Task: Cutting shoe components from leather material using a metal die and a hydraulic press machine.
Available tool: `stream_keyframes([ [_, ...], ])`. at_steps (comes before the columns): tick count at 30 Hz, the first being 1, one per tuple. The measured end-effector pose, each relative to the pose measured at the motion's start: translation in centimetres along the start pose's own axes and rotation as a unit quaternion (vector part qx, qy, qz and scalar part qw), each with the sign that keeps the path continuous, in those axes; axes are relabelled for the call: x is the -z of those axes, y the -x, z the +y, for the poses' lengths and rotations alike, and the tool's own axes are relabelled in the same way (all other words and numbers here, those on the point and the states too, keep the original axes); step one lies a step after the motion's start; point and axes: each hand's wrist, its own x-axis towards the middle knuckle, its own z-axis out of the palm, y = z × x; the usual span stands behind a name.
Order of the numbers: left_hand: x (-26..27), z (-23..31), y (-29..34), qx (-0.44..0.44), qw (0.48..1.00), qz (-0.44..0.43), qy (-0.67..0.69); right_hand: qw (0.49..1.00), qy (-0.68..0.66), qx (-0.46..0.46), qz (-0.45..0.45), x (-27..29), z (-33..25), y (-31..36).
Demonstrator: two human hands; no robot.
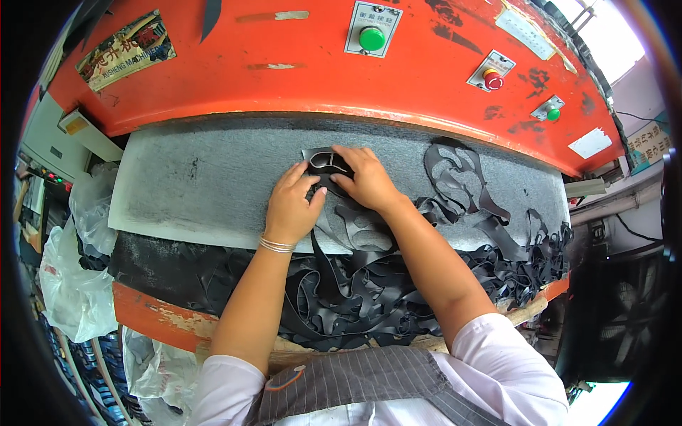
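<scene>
A small curved metal cutting die (329,160), open at the top, stands on a piece of black leather-like sheet (310,153) on the grey cutting board. My left hand (293,204) is at the die's left and near side, its fingertips against it and its thumb over the dark sheet. On the other side, my right hand (368,177) closes round the die, its fingers along the far edge and its thumb on the near right. Fingers partly hide the die and the sheet. Just below the hands lies a cut-out scrap (364,226).
Behind the board (206,170) rises an orange press with a green button (371,39) and a red knob (493,79). Looped offcuts (455,174) lie right of my hands. Black scraps (355,291) heap along the front edge. Plastic bags (74,280) hang at left.
</scene>
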Motion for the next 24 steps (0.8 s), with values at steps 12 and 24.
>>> stream_keyframes([
  [12,-0.2,0.2,-0.6,0.017,0.999,-0.022,0.027,0.999,-0.025,0.009,0.035,2.9,0.5,1.4],
  [24,4.0,18.0,-10.6,-0.287,0.942,0.172,-0.013,0.743,0.03,-0.221,0.631,34.1,12.6,6.8],
])
